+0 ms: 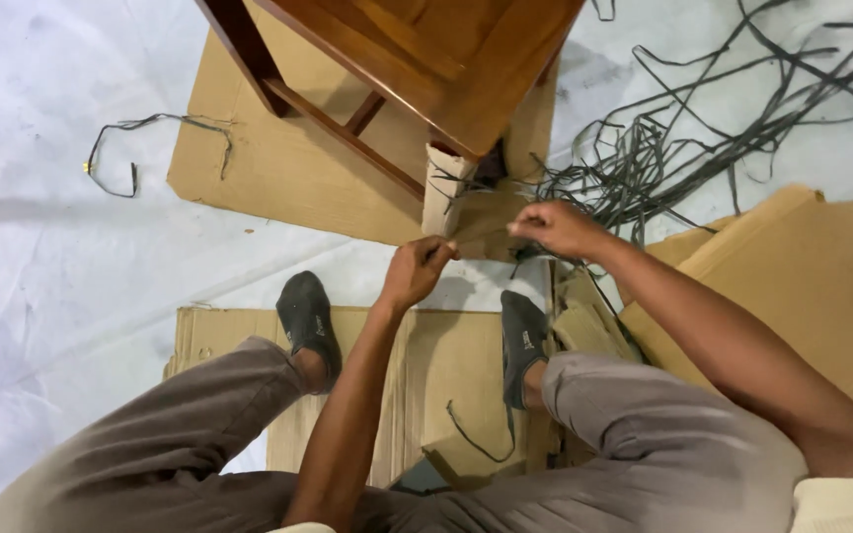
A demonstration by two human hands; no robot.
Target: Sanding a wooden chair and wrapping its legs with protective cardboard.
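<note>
i see my left hand (415,271) pinched closed on a thin strip of cardboard (481,234), low in front of the wrapped table leg (443,188). my right hand (557,227) is closed on the other end of the same strip, fingers curled over it, just right of the leg. the strip runs taut between the two hands, close to the foot of the leg. the leg is sleeved in pale cardboard, with dark strap crossing it. it belongs to a brown wooden table (426,59) standing on a flat cardboard sheet (278,168). a tangle of dark straps (703,118) lies on the white floor to the right, touching the leg area. more cardboard pieces (802,266) sit at right. both dark socks (306,316) rest on another cardboard sheet beneath me.
</note>
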